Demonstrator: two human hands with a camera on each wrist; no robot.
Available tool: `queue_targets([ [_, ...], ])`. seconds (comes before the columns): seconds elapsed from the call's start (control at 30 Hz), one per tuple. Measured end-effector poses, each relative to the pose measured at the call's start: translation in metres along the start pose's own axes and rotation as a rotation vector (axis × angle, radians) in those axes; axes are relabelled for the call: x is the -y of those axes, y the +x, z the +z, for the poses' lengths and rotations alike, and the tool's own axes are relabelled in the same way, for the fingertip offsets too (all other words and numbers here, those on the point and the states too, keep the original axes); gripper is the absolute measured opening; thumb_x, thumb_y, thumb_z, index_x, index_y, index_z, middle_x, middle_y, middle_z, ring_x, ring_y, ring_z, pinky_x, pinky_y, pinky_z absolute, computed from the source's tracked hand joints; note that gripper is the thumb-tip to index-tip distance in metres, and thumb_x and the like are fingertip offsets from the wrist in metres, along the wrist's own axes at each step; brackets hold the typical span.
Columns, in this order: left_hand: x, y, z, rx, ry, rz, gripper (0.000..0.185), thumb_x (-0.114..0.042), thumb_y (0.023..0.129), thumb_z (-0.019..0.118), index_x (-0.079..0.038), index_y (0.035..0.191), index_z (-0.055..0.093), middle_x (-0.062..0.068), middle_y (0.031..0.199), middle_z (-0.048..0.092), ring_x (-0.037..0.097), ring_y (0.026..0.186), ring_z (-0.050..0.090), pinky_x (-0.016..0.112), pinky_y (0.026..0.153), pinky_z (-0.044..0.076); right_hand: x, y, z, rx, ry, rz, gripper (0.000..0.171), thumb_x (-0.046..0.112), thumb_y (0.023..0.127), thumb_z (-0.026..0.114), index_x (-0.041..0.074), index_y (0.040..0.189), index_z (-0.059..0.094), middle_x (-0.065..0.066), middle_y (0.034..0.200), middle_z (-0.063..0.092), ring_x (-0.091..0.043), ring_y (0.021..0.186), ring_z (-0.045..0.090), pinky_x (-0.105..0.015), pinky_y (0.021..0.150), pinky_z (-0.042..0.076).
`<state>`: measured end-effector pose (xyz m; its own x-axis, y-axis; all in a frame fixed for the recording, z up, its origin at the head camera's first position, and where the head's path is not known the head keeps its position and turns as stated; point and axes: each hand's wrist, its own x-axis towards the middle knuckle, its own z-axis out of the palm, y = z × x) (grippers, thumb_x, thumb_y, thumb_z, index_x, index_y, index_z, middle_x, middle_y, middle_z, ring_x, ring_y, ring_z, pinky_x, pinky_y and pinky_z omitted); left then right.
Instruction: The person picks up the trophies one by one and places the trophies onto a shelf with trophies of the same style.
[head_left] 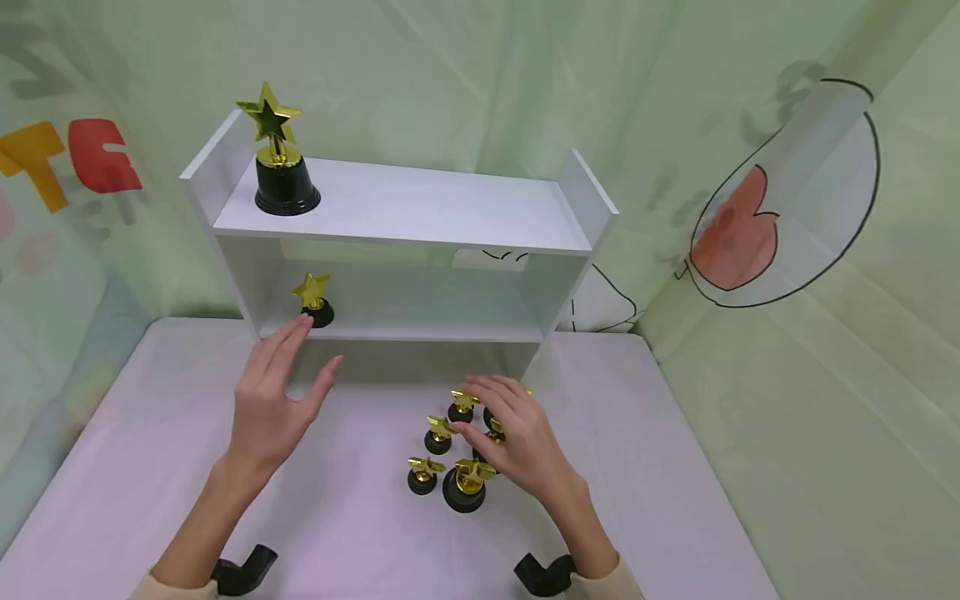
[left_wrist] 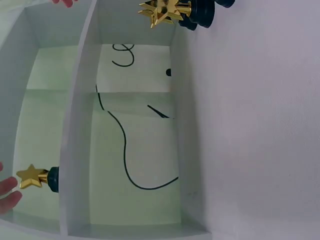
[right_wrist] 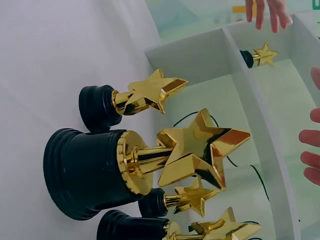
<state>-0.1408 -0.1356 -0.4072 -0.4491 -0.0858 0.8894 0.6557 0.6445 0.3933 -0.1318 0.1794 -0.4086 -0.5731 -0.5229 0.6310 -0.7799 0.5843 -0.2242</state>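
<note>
My left hand (head_left: 273,412) is raised before the middle shelf, fingers extended and thumb spread, holding nothing. Its fingertips overlap the black base of a small gold-star trophy (head_left: 312,292) in the head view. In the left wrist view those fingertips (left_wrist: 7,192) are close to the star of that small trophy (left_wrist: 37,177), which stands upright on the shelf. Above the table, my right hand (head_left: 521,437) hovers over a group of several star trophies and partly hides some. A larger trophy (right_wrist: 95,170) stands among them; the right hand's fingers (right_wrist: 311,150) are apart from it.
A white two-tier shelf unit (head_left: 450,204) stands at the table's back edge, with raised side panels. On its top tier, at the left, is a large star trophy (head_left: 285,179). A pale cloth covers the table (head_left: 337,508). Green curtains with printed shapes hang behind.
</note>
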Motion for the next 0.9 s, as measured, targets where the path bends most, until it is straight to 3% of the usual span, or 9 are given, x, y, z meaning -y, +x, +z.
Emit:
queue_targets([
  [0.13,0.004,0.000,0.002,-0.111,-0.004,-0.014,0.054,-0.037,0.097,0.069,0.011,0.122,0.068,0.029,0.118,0.069,0.044,0.104,0.064,0.012,0.108,0.043,-0.002,-0.007,-0.001,0.002,0.032,0.025,0.042,0.029,0.094,0.077,0.006,0.127,0.068,-0.009,0.126,0.071,-0.027,0.119,0.064,-0.045,0.098,0.057],
  [0.33,0.009,0.002,0.001,-0.240,-0.007,-0.089,0.040,-0.004,0.081,0.078,0.013,0.116,0.069,0.031,0.108,0.067,0.039,0.093,0.062,0.010,0.098,0.048,-0.003,-0.017,-0.001,-0.002,0.066,0.046,0.039,0.028,0.096,0.075,0.005,0.126,0.067,-0.008,0.123,0.070,-0.024,0.114,0.066,-0.039,0.094,0.058],
  [0.5,0.011,0.004,-0.002,-0.274,0.017,-0.138,0.040,0.001,0.081,0.076,0.013,0.118,0.067,0.032,0.109,0.064,0.041,0.096,0.060,0.011,0.097,0.047,-0.003,-0.024,0.000,0.001,0.080,0.079,0.043,0.038,0.099,0.068,0.006,0.128,0.067,-0.008,0.121,0.070,-0.022,0.112,0.066,-0.031,0.095,0.057],
  [0.67,0.014,0.003,-0.004,-0.321,0.046,-0.201,0.039,-0.002,0.086,0.072,0.012,0.122,0.065,0.033,0.116,0.061,0.041,0.106,0.059,0.012,0.097,0.047,-0.004,-0.033,0.001,0.001,0.127,0.089,0.046,0.036,0.096,0.073,0.004,0.128,0.067,-0.008,0.121,0.070,-0.023,0.110,0.067,-0.021,0.097,0.054],
  [0.77,0.016,0.003,-0.005,-0.336,0.050,-0.248,0.041,0.000,0.088,0.069,0.012,0.127,0.062,0.034,0.120,0.058,0.042,0.108,0.057,0.012,0.097,0.046,-0.003,-0.038,0.000,0.020,0.166,0.118,0.050,0.028,0.088,0.083,0.003,0.128,0.067,-0.008,0.123,0.070,-0.023,0.112,0.068,-0.015,0.101,0.050],
  [0.9,0.025,0.004,-0.010,-0.307,0.076,-0.302,0.042,0.002,0.092,0.068,0.009,0.132,0.059,0.033,0.122,0.056,0.044,0.109,0.056,0.012,0.099,0.044,-0.001,-0.048,-0.001,0.045,0.190,0.168,0.056,0.021,0.080,0.089,0.006,0.129,0.067,-0.006,0.124,0.071,-0.022,0.113,0.068,-0.013,0.102,0.049],
])
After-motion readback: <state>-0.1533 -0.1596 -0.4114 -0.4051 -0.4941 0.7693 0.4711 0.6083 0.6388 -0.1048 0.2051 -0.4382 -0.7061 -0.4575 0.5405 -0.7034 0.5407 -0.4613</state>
